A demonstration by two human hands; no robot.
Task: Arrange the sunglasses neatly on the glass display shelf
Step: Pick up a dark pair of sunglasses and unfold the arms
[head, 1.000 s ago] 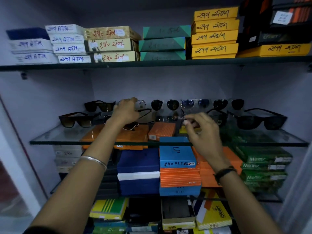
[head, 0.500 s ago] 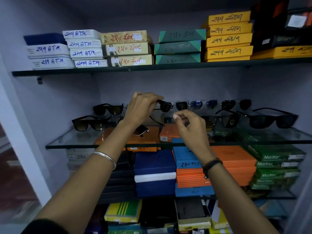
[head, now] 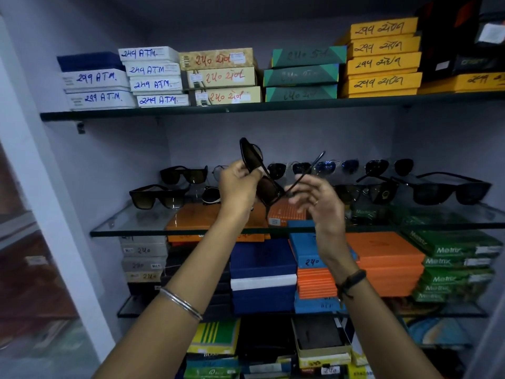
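Note:
My left hand (head: 238, 187) grips a pair of dark sunglasses (head: 263, 181) by the frame, held on end above the glass display shelf (head: 136, 228). One temple arm sticks out to the upper right. My right hand (head: 318, 199) sits just right of the pair, fingers spread, touching that temple arm near the hinge. Several other sunglasses stand on the shelf: a brown-lensed pair (head: 157, 198) front left, another (head: 184, 175) behind it, a row of aviators (head: 336, 166) at the back, and black pairs (head: 448, 191) at the right.
Stacks of labelled boxes (head: 218, 76) fill the shelf above. Orange, blue and green boxes (head: 388, 258) sit under the glass shelf, with more boxes lower down. A white cabinet frame (head: 41, 187) and glass door stand at the left.
My left hand has lifted the dark sunglasses off the shelf and tipped them upright. My right hand has risen beside them and opened around the temple arm. The camera has moved closer.

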